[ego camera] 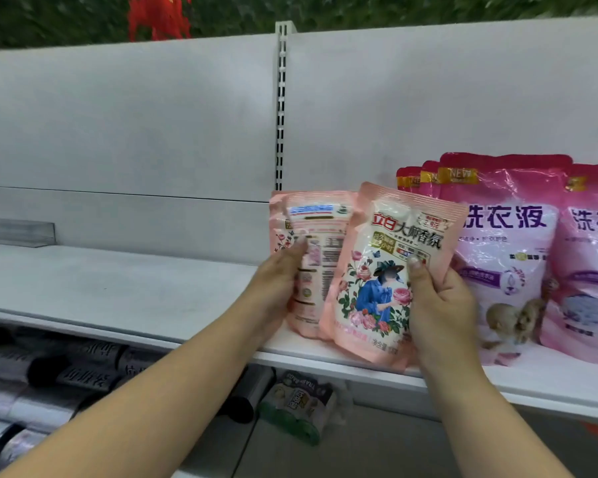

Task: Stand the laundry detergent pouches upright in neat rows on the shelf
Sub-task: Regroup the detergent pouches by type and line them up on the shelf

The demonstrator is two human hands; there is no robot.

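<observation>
My right hand grips a light pink detergent pouch with a rose and lady print, tilted to the right, its bottom at the front edge of the white shelf. My left hand holds a second light pink pouch that shows its printed back and stands just behind and left of the first. A third such pouch peeks out behind it. To the right, several bigger pink and white pouches stand upright in rows on the same shelf.
The shelf's left half is bare, with a grey divider at its far left. A slotted upright splits the white back panel. The lower shelf holds dark rolls and a green trash-bag pack.
</observation>
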